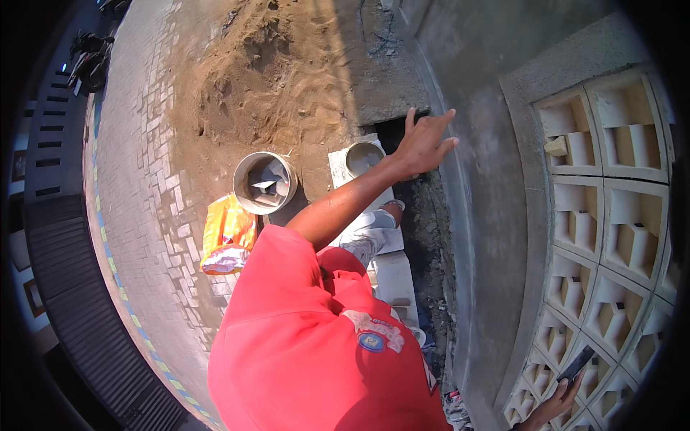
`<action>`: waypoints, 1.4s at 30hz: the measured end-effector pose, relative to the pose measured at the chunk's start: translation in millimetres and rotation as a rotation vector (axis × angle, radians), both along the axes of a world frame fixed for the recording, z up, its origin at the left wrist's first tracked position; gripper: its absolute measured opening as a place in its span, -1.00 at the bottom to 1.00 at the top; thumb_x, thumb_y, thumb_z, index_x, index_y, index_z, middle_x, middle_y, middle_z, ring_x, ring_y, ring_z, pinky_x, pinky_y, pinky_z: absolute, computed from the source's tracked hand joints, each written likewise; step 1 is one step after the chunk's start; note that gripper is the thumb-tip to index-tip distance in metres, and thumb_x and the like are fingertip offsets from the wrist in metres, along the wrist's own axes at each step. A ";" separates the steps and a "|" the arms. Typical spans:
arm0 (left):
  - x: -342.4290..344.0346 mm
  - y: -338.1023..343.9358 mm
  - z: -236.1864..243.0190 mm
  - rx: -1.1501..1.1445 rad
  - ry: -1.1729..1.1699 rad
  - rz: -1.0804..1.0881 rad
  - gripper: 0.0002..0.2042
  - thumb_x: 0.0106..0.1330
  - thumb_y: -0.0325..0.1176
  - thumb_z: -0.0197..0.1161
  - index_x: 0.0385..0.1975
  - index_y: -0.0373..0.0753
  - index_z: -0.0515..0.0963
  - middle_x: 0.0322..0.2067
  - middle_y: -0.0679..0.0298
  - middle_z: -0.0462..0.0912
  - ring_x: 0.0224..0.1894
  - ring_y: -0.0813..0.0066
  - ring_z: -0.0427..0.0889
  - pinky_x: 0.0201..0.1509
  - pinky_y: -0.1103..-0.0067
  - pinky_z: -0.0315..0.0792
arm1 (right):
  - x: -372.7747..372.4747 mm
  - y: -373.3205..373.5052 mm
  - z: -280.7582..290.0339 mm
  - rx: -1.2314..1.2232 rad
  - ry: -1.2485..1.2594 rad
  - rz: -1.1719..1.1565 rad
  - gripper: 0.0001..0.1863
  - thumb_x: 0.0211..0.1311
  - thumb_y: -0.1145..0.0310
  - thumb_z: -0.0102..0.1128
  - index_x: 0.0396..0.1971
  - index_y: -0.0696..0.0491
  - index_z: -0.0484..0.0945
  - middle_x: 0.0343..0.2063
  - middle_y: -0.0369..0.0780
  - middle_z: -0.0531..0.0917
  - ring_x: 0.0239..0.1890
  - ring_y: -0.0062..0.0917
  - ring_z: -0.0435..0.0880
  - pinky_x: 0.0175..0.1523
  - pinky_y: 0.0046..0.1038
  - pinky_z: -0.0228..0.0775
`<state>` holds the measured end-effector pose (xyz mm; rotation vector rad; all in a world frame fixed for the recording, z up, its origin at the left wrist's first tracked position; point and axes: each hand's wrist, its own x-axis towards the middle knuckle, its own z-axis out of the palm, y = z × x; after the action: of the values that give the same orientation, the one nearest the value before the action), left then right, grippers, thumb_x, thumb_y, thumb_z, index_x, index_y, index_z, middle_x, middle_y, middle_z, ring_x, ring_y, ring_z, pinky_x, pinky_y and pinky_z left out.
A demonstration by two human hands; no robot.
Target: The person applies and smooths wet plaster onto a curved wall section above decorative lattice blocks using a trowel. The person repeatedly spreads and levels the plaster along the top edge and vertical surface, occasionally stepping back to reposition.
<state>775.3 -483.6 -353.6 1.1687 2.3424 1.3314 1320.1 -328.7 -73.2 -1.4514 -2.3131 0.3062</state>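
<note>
My left hand [424, 142] reaches forward with its fingers spread, nothing in it. It is over the narrow dark trench beside the grey wall, just right of a grey bowl [364, 159] set on a pale slab. At the lower right, low against the pierced block wall, my right hand [558, 406] is closed round a dark phone [576, 363]. Most of that forearm is out of the picture. Left of my bare left forearm stands a white bucket [264, 182] with grey mix and a pale flat piece inside. My red shirt hides much of the ground.
A large sand heap [277, 79] lies ahead. Beside the bucket sits an orange-and-white bag [230, 233]. Pale slabs [394, 280] run along the trench [431, 244]. The cement-faced wall [492, 208] and pierced blocks [575, 215] rise at right. A motorbike [91, 63] is parked far left across the paving.
</note>
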 end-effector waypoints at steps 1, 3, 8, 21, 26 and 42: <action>2.1 -60.0 -59.2 -0.339 -0.158 0.076 -0.37 0.36 -0.03 0.06 0.33 -0.24 0.15 0.12 -0.02 0.48 0.25 0.11 0.38 0.36 -0.11 -0.22 | 12.8 -24.9 -45.1 -0.041 0.005 -0.070 -0.44 0.31 0.28 -0.02 0.25 0.25 0.30 0.16 0.03 0.44 0.19 -0.25 0.44 0.24 -0.34 0.25; 14.9 -188.3 -147.9 -0.960 -0.399 -0.028 -0.39 0.33 0.00 0.09 0.32 -0.17 0.21 0.08 -0.01 0.53 0.23 0.07 0.41 0.35 -0.12 -0.19 | 31.4 -70.2 -126.8 -0.105 -0.028 -0.183 -0.44 0.27 0.34 -0.01 0.25 0.26 0.29 0.22 0.03 0.38 0.21 -0.27 0.43 0.23 -0.34 0.27; 61.0 -438.8 -233.3 -1.370 -0.487 -0.007 -0.47 0.26 -0.04 0.12 0.15 -0.24 0.39 0.06 -0.03 0.54 0.18 0.05 0.47 0.27 0.06 0.15 | 60.0 -244.0 -345.8 -0.632 0.151 -0.475 -0.45 0.26 0.24 0.08 0.23 0.13 0.38 -0.21 -0.20 0.55 -0.29 -0.54 0.49 -0.17 -0.51 0.36; 23.4 -474.9 -251.7 -0.742 -0.618 0.282 -0.50 0.30 -0.16 0.19 0.13 -0.39 0.42 0.07 -0.10 0.52 0.15 0.12 0.50 0.20 0.39 0.35 | 88.8 -393.0 -502.6 -1.065 0.341 -0.831 -0.45 0.13 0.13 0.23 0.13 0.03 0.46 -0.36 -0.26 0.52 -0.51 -0.56 0.48 -0.52 -0.52 0.36; -41.9 -441.8 -233.2 -0.521 -0.548 0.268 -0.54 0.31 -0.22 0.18 0.13 -0.36 0.42 0.00 -0.01 0.58 0.00 0.27 0.59 0.03 0.46 0.45 | 39.4 -376.0 -498.4 -1.118 0.298 -0.980 -0.46 0.13 0.10 0.22 0.11 -0.01 0.48 -0.36 -0.26 0.52 -0.52 -0.56 0.49 -0.52 -0.53 0.37; -436.8 -336.5 -276.9 -0.727 -0.480 0.328 -0.54 0.19 -0.12 0.28 -0.06 -0.38 0.55 -0.04 -0.12 0.58 0.05 -0.01 0.56 0.09 0.33 0.45 | -386.6 -187.8 -409.3 -0.728 0.865 -1.136 -0.69 0.18 0.22 0.16 -0.16 0.10 0.59 -0.45 -0.19 0.57 -0.76 -0.42 0.47 -0.74 -0.46 0.31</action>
<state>338.5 -820.1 -630.5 0.2295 2.3556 0.6046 933.5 -516.6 -482.4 -2.0852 -0.5176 1.1609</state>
